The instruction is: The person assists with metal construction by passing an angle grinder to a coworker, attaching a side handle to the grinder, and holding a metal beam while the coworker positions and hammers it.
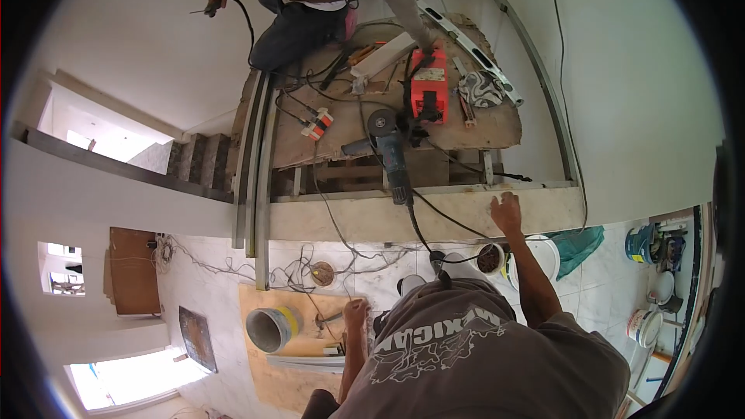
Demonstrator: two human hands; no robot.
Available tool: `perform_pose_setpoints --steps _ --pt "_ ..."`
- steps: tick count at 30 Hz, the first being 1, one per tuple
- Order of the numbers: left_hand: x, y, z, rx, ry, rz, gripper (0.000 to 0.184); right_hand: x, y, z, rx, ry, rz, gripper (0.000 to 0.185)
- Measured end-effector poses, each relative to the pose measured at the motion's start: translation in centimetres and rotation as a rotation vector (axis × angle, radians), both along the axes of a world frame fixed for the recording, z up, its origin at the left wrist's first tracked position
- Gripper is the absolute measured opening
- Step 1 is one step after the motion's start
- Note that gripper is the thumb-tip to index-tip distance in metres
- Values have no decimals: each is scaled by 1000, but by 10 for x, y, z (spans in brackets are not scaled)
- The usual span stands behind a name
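At ledge (543,206), arms spread wide

Curling R hand (506,213) at ledge; can't tell if touching or gripping. Holding L hand (355,312) lower, well apart fr. R, nr floor board (272,386); can't tell grip. Fwd, betw. both: grinder (394,161), lying w/ disc twd platform (489,130), handle end over ledge, cord (417,223) trailing down. Beyond, on platform: red machine (429,93), w/ co-worker's hand (424,40) at far end; level (473,50) to the R, power strip (317,124) to the L.
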State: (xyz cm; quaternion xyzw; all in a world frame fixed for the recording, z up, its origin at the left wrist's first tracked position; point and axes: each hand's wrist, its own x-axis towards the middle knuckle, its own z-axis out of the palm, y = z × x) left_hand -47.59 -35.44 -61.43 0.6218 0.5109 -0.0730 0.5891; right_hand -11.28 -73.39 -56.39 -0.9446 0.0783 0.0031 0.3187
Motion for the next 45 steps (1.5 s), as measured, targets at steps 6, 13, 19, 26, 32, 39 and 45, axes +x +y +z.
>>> perform_pose_setpoints --steps 6,13,19,26,32,39,45 --pt "190 -67 248 -9 -468 -118 35 -10 -69 -13 -63 -196 44 24" --pt "286 -137 351 130 -1001 -567 22 -18 -30 69 1465 411 -365 65" --pt "296 -178 328 858 -1393 -974 32 -49 70 191 1314 514 539 59" --pt "260 -69 254 906 -1141 -851 36 -60 133 242 1850 860 137 56" --pt "221 -22 236 -372 -802 -27 56 -50 165 297 976 -481 570 51" --pt "218 -20 316 -767 -990 183 68 -114 258 247 527 -557 1149 40" --pt "188 26 314 -660 -1070 174 61 -102 176 359 1124 -150 1214 21"
